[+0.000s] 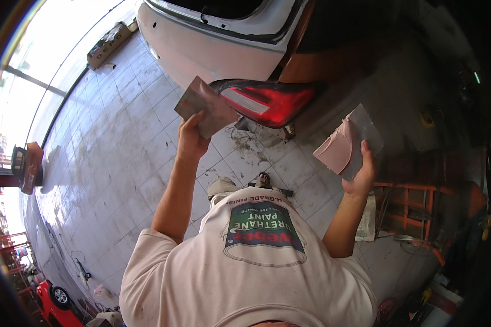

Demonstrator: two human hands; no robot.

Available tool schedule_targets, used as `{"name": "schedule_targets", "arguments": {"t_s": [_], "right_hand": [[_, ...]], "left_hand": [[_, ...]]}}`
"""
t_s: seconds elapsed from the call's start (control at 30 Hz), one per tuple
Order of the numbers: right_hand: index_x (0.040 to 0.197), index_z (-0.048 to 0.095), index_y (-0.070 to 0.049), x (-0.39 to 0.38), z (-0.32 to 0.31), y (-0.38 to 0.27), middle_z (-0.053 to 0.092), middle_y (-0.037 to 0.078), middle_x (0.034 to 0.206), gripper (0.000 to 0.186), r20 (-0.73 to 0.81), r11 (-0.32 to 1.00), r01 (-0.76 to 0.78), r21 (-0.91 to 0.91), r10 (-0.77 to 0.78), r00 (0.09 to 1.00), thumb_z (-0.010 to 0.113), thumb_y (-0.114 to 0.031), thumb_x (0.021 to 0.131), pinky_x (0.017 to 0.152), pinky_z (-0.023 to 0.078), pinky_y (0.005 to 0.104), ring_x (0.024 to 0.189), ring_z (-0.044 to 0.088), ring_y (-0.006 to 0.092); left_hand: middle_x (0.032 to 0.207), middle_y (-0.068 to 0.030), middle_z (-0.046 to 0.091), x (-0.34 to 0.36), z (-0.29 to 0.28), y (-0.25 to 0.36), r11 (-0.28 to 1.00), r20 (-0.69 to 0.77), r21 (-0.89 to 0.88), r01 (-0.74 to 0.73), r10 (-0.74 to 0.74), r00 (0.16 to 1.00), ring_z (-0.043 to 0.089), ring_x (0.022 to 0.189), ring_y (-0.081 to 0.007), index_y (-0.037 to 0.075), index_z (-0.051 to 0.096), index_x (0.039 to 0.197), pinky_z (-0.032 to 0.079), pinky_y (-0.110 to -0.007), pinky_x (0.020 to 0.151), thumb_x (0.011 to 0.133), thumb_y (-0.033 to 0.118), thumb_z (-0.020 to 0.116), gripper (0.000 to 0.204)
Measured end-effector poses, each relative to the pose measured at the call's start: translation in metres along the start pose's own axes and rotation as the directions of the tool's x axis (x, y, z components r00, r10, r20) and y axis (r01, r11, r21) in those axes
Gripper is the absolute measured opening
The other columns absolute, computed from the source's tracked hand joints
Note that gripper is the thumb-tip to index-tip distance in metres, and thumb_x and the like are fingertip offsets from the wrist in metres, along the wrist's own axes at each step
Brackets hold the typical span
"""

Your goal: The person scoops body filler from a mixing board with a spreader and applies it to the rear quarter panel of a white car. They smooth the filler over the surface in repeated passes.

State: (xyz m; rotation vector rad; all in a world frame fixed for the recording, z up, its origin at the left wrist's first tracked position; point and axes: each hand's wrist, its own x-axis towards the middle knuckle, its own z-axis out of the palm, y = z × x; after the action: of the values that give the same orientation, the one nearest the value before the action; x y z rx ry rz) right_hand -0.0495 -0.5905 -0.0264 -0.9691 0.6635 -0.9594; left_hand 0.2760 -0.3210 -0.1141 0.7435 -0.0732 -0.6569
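From my end of the head view, I have the left hand (192, 140) raised, its fingers pinching a thin, flat, brownish-pink sheet (204, 106) by the near edge. The sheet is tilted, and its upper part overlaps the car (218, 52) in my view; I cannot tell whether they touch. Well apart from it, the right hand (359, 175) grips a semi-clear plate (367, 128) at its lower right side. I see the thumb lying along that edge; the other fingers are mostly hidden behind, so I cannot tell how they are spread. Pink paste (335, 150) coats the plate's left part in a smooth, thick layer.

Between the two hands I see the red tail light (289, 103), set at the corner of the pale body panel. Grey floor tiles (120, 114) show below, marked with dark stains. An orange metal frame (420, 191) stands on the right, and a cardboard box (106, 49) lies at upper left.
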Motion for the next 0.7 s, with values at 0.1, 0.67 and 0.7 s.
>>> {"name": "schedule_targets", "arguments": {"t_s": [0.1,0.67,0.7], "right_hand": [[0.15,0.06,0.005,0.01,-0.018,0.001,0.068,0.014,0.145,0.053,0.089,0.998,-0.065,0.019,0.063,0.994,0.065,-0.027,0.109,0.115,0.05,0.0442,0.134,0.065,0.0278],[0.151,0.059,0.007,0.04,-0.039,-0.005,0.067,0.017,0.146,0.054,0.128,0.991,-0.134,-0.018,0.135,0.983,0.063,-0.026,0.108,0.114,0.051,0.0458,0.134,0.066,0.0302],[0.149,0.06,0.007,0.04,-0.04,-0.003,0.068,0.016,0.144,0.053,0.115,0.99,-0.14,-0.029,0.143,0.983,0.063,-0.026,0.108,0.113,0.051,0.0455,0.133,0.066,0.0298]], "left_hand": [[0.139,-0.0115,0.072,0.025,0.044,0.008,0.843,0.222,0.443,-0.305,0.226,0.948,0.07,0.13,-0.0275,0.003,0.064,0.147,0.058,-0.042,0.109,0.108,0.005,0.062,0.039],[0.141,-0.0044,0.064,0.114,0.149,0.008,-0.555,0.638,0.629,-0.544,-0.032,0.77,0.061,0.136,-0.0339,0.038,0.069,0.151,0.059,-0.044,0.111,0.081,0.011,0.086,0.077],[0.141,-0.0043,0.064,0.105,0.144,-0.002,-0.548,0.652,0.636,-0.543,0.004,0.759,0.061,0.135,-0.034,0.039,0.069,0.151,0.059,-0.045,0.11,0.08,0.011,0.087,0.078]]}}
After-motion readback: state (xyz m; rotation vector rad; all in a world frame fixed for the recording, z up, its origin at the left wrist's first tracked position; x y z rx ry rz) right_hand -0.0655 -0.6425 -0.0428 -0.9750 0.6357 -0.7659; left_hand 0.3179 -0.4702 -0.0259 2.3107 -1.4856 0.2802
